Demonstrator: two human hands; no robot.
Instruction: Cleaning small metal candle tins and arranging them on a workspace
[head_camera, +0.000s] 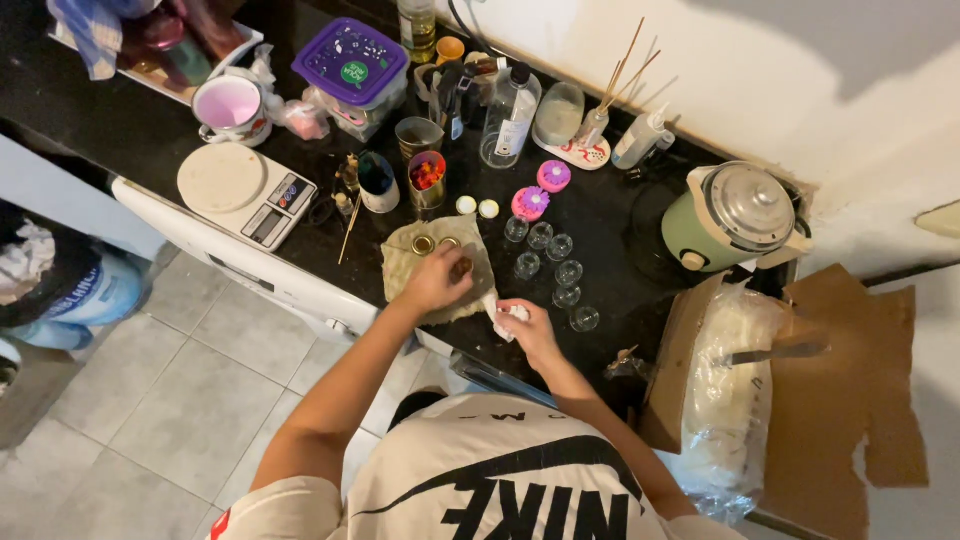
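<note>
My left hand (438, 282) reaches over a beige cloth (408, 268) spread on the dark counter and grips a small brown jar (461, 268). Two gold lids (423, 243) lie on the cloth just beyond it. My right hand (528, 328) sits at the counter's near edge, holding a crumpled white tissue (503, 314) close to the jar. Several small empty glass jars (545, 252) stand in a cluster to the right of the cloth.
A white kitchen scale (245, 190) sits at the left and a green cooker pot (730, 215) at the right. Behind are a clear bottle (510, 115), two pink flower-shaped pieces (530, 203), a purple-lidded box (352, 60) and a pink mug (230, 105). A cardboard box (850, 400) holds a plastic bag.
</note>
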